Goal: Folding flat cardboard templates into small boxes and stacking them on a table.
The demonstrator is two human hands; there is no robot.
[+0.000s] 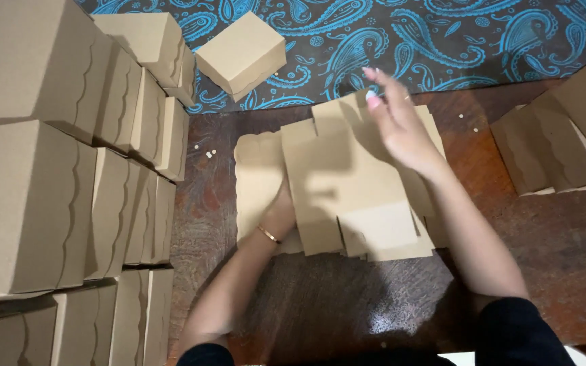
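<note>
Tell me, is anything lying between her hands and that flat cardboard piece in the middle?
Nothing visible does. The right hand rests directly on top of the flat cardboard box blank, and the left hand is tucked under its left side. The finished boxes stand off to the left, apart.

left hand (281,211) mostly hidden behind cardboard blank (337,183), folded boxes (28,203) cropped left

Flat brown cardboard box blank (347,183) at centre, stacked folded brown boxes (69,176) at 9 o'clock, single closed box (242,53) at 11 o'clock, flat blanks (557,135) at 3 o'clock
</note>
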